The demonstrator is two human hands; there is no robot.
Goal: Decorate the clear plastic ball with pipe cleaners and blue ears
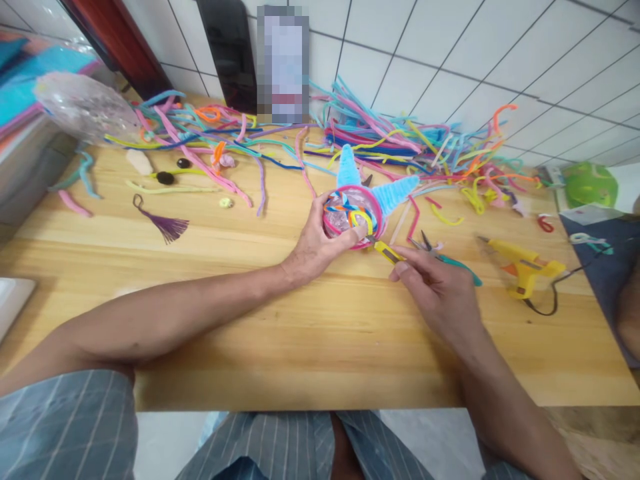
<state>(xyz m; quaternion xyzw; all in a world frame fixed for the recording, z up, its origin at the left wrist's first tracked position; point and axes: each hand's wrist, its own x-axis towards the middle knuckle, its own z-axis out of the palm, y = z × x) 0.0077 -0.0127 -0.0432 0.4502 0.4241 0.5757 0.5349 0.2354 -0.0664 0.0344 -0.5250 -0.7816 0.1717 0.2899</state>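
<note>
My left hand (320,240) grips a round pipe-cleaner craft (381,210) with a pink rim and two pointed light-blue ears. Inside its ring lie orange, blue and white twisted strands and a yellow loop (361,220), with my left thumb resting at the loop. My right hand (435,280) is closed around a yellow utility knife (387,252). The knife's tip meets the lower right rim of the craft, close to my left thumb. Just beyond my right fingers are teal-handled pliers (457,265), lying on the wooden table (300,340).
Loose pipe cleaners (380,140) are heaped along the tiled wall. A yellow glue gun (525,267) with a black cord lies at the right. To the left are a purple tassel (167,223) and a clear plastic bag (87,107). A phone (283,63) leans on the wall.
</note>
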